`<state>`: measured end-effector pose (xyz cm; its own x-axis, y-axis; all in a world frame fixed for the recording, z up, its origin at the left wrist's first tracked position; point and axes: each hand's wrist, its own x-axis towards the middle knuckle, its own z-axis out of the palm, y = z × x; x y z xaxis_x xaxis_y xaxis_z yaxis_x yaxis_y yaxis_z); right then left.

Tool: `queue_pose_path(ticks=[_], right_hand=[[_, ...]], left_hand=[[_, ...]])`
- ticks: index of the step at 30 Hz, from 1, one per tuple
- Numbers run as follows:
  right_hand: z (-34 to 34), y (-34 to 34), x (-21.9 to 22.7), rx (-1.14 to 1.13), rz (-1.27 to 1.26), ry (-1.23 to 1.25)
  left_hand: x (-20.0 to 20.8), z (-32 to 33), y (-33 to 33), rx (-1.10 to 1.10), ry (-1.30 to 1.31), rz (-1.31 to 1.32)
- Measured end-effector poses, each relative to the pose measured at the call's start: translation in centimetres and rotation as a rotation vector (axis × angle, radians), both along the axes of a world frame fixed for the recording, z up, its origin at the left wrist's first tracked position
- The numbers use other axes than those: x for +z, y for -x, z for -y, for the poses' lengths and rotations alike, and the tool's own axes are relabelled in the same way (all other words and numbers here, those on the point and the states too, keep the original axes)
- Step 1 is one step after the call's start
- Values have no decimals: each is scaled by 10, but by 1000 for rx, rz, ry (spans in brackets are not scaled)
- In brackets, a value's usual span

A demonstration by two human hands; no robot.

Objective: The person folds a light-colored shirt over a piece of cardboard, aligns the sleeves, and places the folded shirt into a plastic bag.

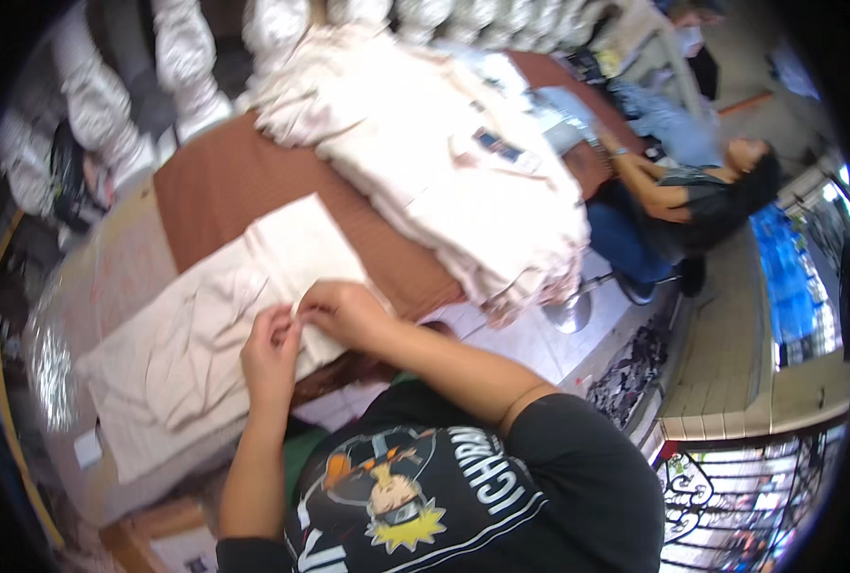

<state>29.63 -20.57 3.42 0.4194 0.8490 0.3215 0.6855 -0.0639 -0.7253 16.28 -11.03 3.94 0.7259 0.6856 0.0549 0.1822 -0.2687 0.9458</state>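
Observation:
A cream-coloured cloth garment (186,353) lies stretched out and wrinkled along the near side of the table; its exact kind is not plain. Over its near edge, my left hand (272,349) is closed with curled fingers. My right hand (346,313) meets it there, thumb and fingers pinched together. The fingertips of both hands almost touch. Whatever sits between them is too small and blurred to make out.
Beyond the brown cloth (243,191) rises a thick pile of cream garments (444,172). White balusters (191,72) line the far side. A co-worker (678,201) sits to the right, handling light-blue cloth (560,113). A small white tag (88,448) lies near the left corner.

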Motion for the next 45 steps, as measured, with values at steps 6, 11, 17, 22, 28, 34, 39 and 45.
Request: queue_pose_path(ticks=[6,11,17,22,28,34,39,45], right_hand=[[4,8,17,-61,84,71],[3,11,24,-106,-29,-6],[-5,13,26,-38,-377,45],[-3,4,19,25,-495,58],[-10,7,14,81,-660,28],[-12,20,38,1,-253,155],[-11,26,45,21,-152,147],[-8,33,57,22,-175,115]], left_hand=[[-3,3,3,-22,48,27],[0,4,5,-20,18,3],[-16,-3,10,7,-48,31],[-14,4,5,-9,-63,10],[-15,1,7,-12,-121,67],[-13,-2,9,-35,-93,32],[-14,-1,9,-5,-153,16],[-9,1,10,2,-111,38]])
